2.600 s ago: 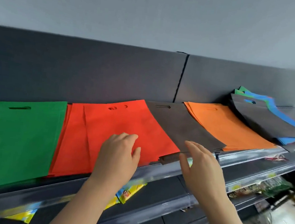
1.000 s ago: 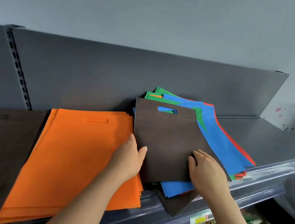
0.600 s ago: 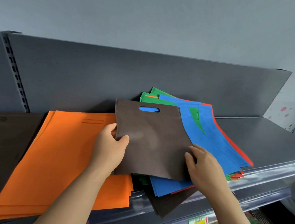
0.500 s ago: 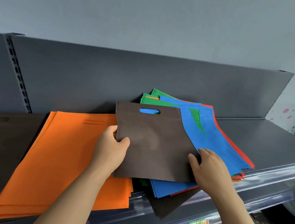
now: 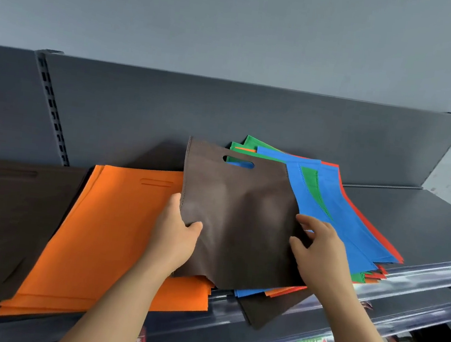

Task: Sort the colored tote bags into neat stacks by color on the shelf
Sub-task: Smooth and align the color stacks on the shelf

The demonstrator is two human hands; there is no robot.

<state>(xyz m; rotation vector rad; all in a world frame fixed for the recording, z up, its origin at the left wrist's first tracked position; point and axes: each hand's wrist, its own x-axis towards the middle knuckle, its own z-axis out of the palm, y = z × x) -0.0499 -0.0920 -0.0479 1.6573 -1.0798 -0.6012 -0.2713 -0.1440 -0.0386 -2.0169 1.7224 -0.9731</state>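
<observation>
Both forearms reach forward. The left hand [image 5: 173,235] pinches the left edge of the brown bag [image 5: 241,215], thumb on top. The right hand [image 5: 319,250] grips its right edge with curled fingers.

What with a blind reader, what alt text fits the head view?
Left hand and right hand hold a brown tote bag over a mixed pile of blue, green and red bags on a shelf; an orange stack and a brown stack lie left of it.
</observation>
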